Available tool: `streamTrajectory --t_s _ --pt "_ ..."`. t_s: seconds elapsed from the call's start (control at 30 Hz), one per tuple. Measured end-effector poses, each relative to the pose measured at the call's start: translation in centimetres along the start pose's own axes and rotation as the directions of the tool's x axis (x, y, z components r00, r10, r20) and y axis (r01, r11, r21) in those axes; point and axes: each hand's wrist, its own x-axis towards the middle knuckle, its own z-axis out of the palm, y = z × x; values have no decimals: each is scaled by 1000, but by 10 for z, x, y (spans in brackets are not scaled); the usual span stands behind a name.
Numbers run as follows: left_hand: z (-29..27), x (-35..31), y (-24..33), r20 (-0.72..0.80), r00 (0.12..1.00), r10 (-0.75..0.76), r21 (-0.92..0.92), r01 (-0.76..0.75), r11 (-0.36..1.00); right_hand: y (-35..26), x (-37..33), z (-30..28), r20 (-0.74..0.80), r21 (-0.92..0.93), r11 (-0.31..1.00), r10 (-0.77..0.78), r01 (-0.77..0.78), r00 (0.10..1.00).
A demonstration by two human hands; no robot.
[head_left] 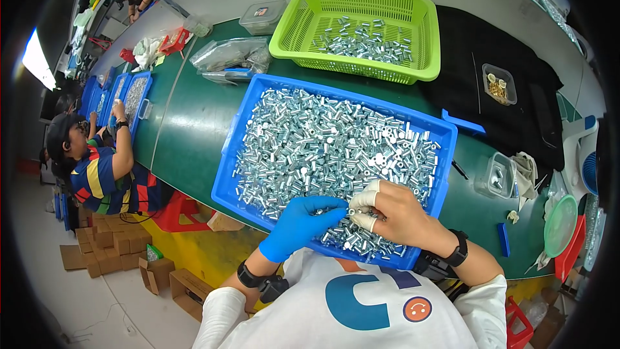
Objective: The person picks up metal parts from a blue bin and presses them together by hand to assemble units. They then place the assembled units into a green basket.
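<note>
A blue tray in front of me is filled with a heap of small silver metal sleeves, short and cylindrical, some showing a hole in the end. My left hand, in a blue glove, is over the near part of the heap, its thumb and fingertips closed together. Facing it, my right hand wears pale finger cots on the thumb and forefinger, which pinch a small metal sleeve. The fingertips of both hands almost meet around this piece. Whether the left fingers hold a piece of their own is hidden.
Beyond the tray stands a green basket with more sleeves. Plastic bags and a clear box lie left of it. A black cloth, blue strip and clear container are right. Another person works at left.
</note>
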Motion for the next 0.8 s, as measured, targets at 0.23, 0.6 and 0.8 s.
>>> streamTrajectory --t_s 0.23,0.6,0.8 --pt "3 -2 5 -15 1000 7 -190 -10 982 6 2 8 -164 80 985 -135 150 977" --pt "-1 4 2 87 980 -178 -273 195 942 2 -4 5 -9 238 959 159 -153 987" --pt "12 9 -36 -68 908 413 -34 -415 909 -17 17 -11 102 349 917 166 -191 981"
